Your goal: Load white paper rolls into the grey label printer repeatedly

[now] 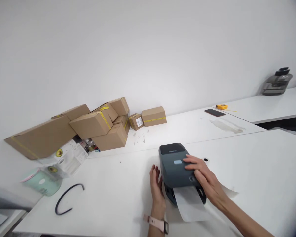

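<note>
A dark grey label printer (175, 168) sits on the white table (249, 164) in front of me. A white label sheet (191, 204) sticks out of its front slot. My right hand (204, 179) lies flat on the printer's top, fingers spread near a small light patch on the lid. My left hand (156, 186) rests open against the printer's left side, palm toward it. It holds nothing. A pink watch (158, 223) is on the left wrist.
A pile of taped cardboard boxes (96, 126) leans against the wall at the back left, with packets and a mint-green roll (43, 182) below. A black curved cable (67, 197) lies left. A phone (214, 112), a yellow tape measure (221, 106) and a grey device (277, 82) are at the far right.
</note>
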A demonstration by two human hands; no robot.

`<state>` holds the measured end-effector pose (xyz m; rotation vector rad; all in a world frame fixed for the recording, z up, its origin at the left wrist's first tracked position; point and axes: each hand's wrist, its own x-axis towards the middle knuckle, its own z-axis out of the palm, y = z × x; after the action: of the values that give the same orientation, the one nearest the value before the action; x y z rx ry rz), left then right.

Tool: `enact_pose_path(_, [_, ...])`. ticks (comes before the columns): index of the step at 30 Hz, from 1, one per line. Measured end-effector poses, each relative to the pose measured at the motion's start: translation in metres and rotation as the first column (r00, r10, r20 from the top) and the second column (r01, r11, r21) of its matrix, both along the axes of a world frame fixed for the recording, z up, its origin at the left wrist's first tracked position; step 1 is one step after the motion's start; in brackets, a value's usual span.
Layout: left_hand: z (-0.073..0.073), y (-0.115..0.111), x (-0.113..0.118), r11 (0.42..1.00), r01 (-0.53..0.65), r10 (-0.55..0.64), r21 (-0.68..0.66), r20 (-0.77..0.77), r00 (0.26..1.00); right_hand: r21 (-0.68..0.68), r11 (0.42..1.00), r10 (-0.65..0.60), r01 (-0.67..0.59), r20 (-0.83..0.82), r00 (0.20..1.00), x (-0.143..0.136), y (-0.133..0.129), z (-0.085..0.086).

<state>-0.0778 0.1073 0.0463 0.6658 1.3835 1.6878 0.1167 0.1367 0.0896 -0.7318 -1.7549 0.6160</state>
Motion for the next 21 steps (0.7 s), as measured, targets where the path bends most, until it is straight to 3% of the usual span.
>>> enact_pose_path(3, [0.012,-0.027,0.009,0.999,0.031,-0.032,-0.03,-0.06,0.998,-0.085,0.993,-0.086,0.084,-0.021,0.996,-0.002,-0.023,-0.029])
enact_pose_path(6, [0.019,-0.042,0.022,0.991,0.115,-0.117,-0.073,-0.034,0.993,-0.181,0.972,-0.162,0.147,-0.073,0.984,-0.004,-0.039,-0.045])
enact_pose_path(11, [0.01,-0.044,0.033,0.992,0.119,-0.116,-0.033,0.093,0.989,-0.249,0.952,-0.217,0.18,-0.13,0.967,-0.009,-0.04,-0.052])
enact_pose_path(15, [0.002,-0.044,0.032,0.994,0.103,-0.103,-0.031,0.02,0.995,-0.365,0.908,-0.285,0.204,-0.184,0.941,-0.014,-0.035,-0.058])
enact_pose_path(21, [-0.007,-0.044,0.035,0.997,0.059,-0.066,-0.05,-0.156,0.986,-0.624,0.777,-0.239,0.077,-0.179,0.954,-0.014,-0.032,-0.069])
